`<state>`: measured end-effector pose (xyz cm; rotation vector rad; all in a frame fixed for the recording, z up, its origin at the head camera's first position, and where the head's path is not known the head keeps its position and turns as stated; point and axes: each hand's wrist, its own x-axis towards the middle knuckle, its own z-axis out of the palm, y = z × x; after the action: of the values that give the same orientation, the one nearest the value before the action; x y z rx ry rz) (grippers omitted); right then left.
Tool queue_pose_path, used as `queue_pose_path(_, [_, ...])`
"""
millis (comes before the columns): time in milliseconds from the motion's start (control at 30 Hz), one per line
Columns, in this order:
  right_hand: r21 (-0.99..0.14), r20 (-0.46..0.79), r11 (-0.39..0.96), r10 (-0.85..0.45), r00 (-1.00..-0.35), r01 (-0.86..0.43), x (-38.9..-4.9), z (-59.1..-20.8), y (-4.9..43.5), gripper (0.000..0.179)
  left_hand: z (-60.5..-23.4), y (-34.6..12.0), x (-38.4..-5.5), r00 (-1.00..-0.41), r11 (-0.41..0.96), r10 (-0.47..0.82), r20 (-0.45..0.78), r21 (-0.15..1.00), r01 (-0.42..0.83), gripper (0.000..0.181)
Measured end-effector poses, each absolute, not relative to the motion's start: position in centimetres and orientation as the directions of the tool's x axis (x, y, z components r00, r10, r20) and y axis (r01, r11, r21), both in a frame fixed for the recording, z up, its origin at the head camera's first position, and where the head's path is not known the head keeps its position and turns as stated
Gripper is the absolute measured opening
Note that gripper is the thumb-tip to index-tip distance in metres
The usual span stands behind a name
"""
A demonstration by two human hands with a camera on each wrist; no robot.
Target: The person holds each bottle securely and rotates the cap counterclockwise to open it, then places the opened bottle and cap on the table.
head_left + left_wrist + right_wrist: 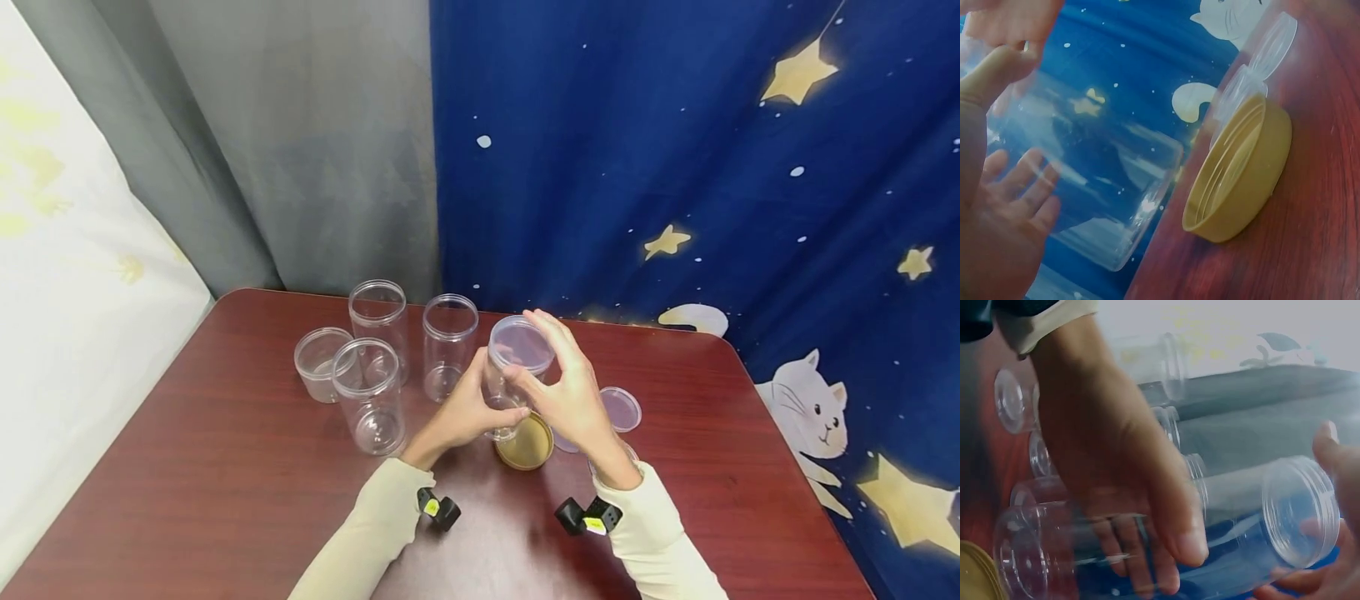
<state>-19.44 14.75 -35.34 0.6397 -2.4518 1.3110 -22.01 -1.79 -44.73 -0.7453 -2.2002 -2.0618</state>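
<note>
Both my hands are at a clear plastic jar (1110, 187), which tilts above the table in front of me. My left hand (468, 410) grips the jar's side, its thumb across the near wall and its fingers behind, seen through the plastic. A pale translucent lid (521, 343) covers the jar's top. My right hand (566, 396) holds that lid at the rim, with the thumb on the near side and the fingers over the far side. Under the jar, a gold lid (525, 442) lies on the table, inner side up.
To the left stand tall clear jars (377, 429), several of them uncapped, and one short clear tub (318, 362). Right of my hands a translucent lid (621, 408) lies flat, with more lids partly hidden under my right forearm. Curtains hang behind the wooden table (225, 492).
</note>
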Motion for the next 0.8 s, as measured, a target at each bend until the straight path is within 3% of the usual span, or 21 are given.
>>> queue_pose_path(267, [-0.571,0.591,0.651,-0.098,-0.801,-0.501,-18.8,-36.0,13.1,0.075,-44.6,-1.1,-21.8,-0.888,0.050,0.226,0.401,0.905,0.421,0.079])
queue_pose_path(800, [-0.587,0.686,0.552,-0.048,-0.726,-0.592,-19.9,-36.5,13.2,0.062,-44.5,-0.7,-21.5,-0.885,0.087,0.203,0.418,0.893,0.442,0.078])
